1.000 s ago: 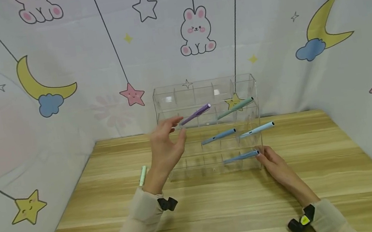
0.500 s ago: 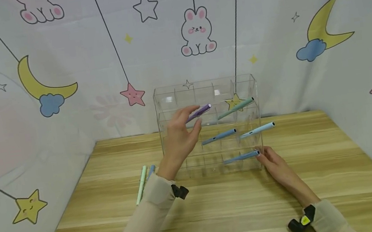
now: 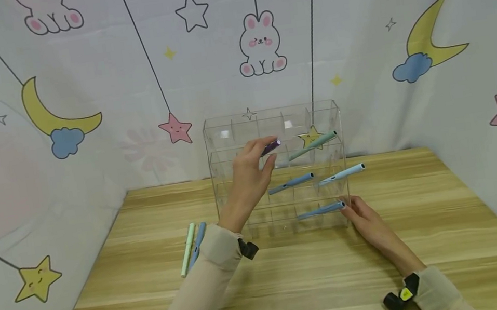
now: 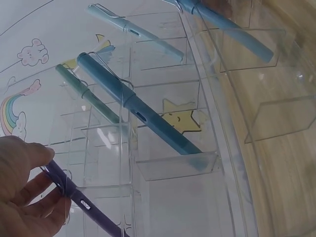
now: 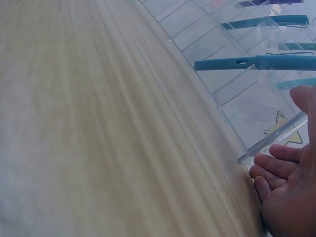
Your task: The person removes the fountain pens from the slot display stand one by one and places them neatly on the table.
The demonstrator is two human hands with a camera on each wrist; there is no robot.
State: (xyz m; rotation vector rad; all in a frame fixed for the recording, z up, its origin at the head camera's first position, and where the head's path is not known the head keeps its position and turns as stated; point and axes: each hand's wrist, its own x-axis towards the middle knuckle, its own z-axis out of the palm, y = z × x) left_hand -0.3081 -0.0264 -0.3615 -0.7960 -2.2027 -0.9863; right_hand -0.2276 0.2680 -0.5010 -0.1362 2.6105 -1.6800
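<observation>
In the head view, a clear compartmented pen rack (image 3: 285, 228) stands upright on the table. My left hand (image 3: 251, 173) is at its upper middle, thumb and fingers pinching the cap end of a purple pen (image 4: 81, 201); the pen's lower part slants into a compartment. My right hand (image 3: 370, 220) holds the rack's lower right side, with the side wall between thumb and fingers in the right wrist view. Beside its thumb a blue pen (image 3: 319, 211) lies in the bottom row. Higher up rest a green pen (image 3: 313, 145), another blue pen (image 3: 291, 183) and a light blue pen (image 3: 342, 174).
On the wooden table (image 3: 322, 281), left of the rack, lie a pale green pen (image 3: 187, 249) and a blue pen (image 3: 198, 240), the latter partly behind my left sleeve. A patterned cloth (image 3: 135, 86) hangs close behind the rack and along both sides.
My left hand has moved right along the purple pen and now pinches its cap end. The pen stays in the rack. Two table pens have come into fuller view. My right hand keeps its place.
</observation>
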